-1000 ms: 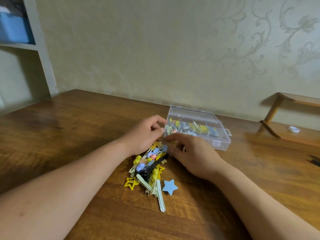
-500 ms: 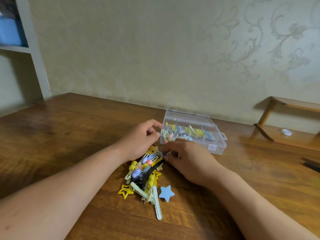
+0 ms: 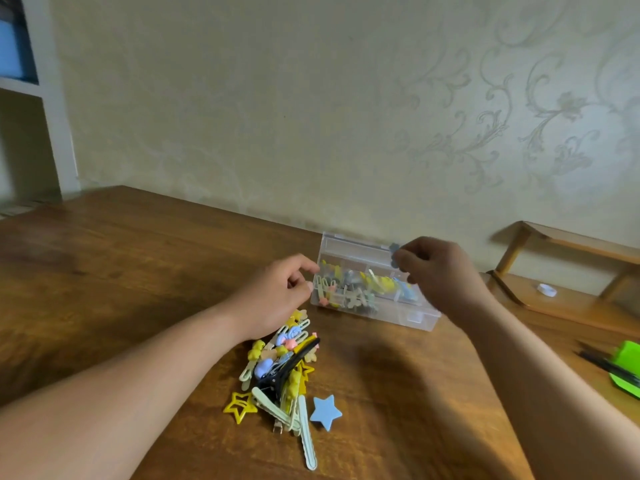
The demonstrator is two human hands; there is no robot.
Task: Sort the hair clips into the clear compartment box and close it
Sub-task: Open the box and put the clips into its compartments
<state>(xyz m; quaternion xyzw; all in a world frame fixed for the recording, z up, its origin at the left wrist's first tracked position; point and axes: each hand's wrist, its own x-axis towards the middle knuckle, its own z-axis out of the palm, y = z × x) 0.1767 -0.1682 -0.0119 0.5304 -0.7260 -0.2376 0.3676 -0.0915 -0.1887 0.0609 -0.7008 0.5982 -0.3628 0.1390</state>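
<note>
Head view. At the centre of the frame a clear box [image 3: 398, 315] sits on a wooden table [image 3: 104, 271], close to the papered wall [image 3: 311, 98]. Its top is open, and its compartments hold a mix of yellow, green, pink and blue clips. Blur hides which piece lies in which compartment.

The right hand [image 3: 440, 271] hovers over the box's right half. Its thumb and forefinger are pinched together on a small blue clip [image 3: 393, 254], held above the box's back edge and clear of the compartments.

The left hand [image 3: 277, 296] is at the box's left end, fingers curled, with its fingertips [image 3: 313, 268] against the left wall. Whether they clamp that wall or only rest on it cannot be told.

Just below that hand, at lower centre, a pile [image 3: 277, 351] of loose clips lies on the table, apart from the box. A black clip [image 3: 291, 363] lies slantwise across it. At the pile's lower edge a yellow star [image 3: 240, 405] sits to the left and a blue star [image 3: 325, 412] to the right. Between them a long green clip [image 3: 307, 441] points toward the bottom of the frame.

On the right a low wooden rack [image 3: 571, 303] stands by the wall with a small white disc [image 3: 547, 290] on it. A green thing [image 3: 628, 372] is cut off by the right edge, with black sticks [image 3: 602, 365] beside it. At upper left a white shelf [image 3: 52, 98] holds a blue bin [image 3: 14, 53].
</note>
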